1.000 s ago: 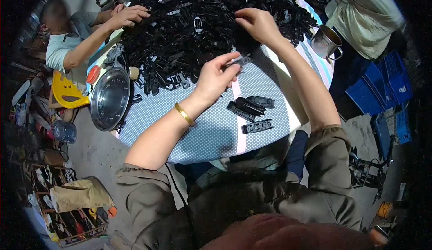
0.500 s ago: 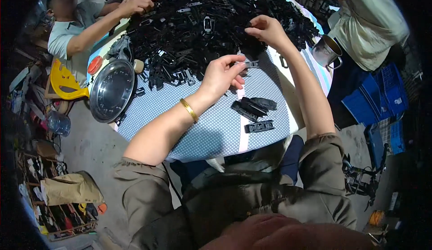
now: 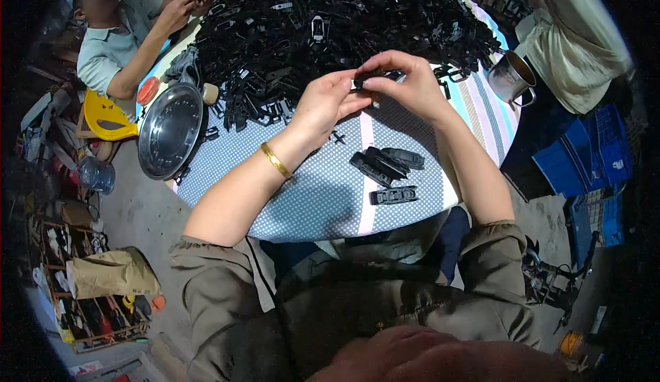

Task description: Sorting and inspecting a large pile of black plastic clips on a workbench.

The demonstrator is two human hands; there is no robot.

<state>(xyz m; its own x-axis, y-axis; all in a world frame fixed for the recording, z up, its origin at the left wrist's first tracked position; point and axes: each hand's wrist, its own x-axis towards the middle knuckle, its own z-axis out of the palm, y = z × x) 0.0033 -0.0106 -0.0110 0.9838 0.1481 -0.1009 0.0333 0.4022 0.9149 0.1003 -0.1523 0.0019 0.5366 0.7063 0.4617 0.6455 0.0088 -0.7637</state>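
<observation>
My left hand [image 3: 323, 106], its wrist in a gold bangle, pinches a small black and grey plastic part [image 3: 357, 85] near the front edge of the pile. Close against it, my right hand [image 3: 411, 88] has thumb and forefinger closed at that part; a dark piece in its grip is mostly hidden by the fingers. Behind both hands rises a large heap of black plastic parts [image 3: 275, 38]. Nearer me on the dotted tablecloth [image 3: 302, 196] lie several long black clip-like pieces [image 3: 393, 195]. A small black cross-shaped bit [image 3: 337, 137] rests beside my left wrist.
Left on the table stand a metal bowl [image 3: 172, 131], a red-lidded jar [image 3: 148, 91] and a grey cloth [image 3: 182, 67]. A metal mug [image 3: 510, 78] sits at the right edge. A co-worker [image 3: 117, 45] handles something far left; another person [image 3: 577, 38] is at right, near blue crates [image 3: 584, 155].
My right hand has come left and down from over the pile to meet my left hand, which rose slightly. The co-worker at left has drawn a hand back from the heap; both their hands are together.
</observation>
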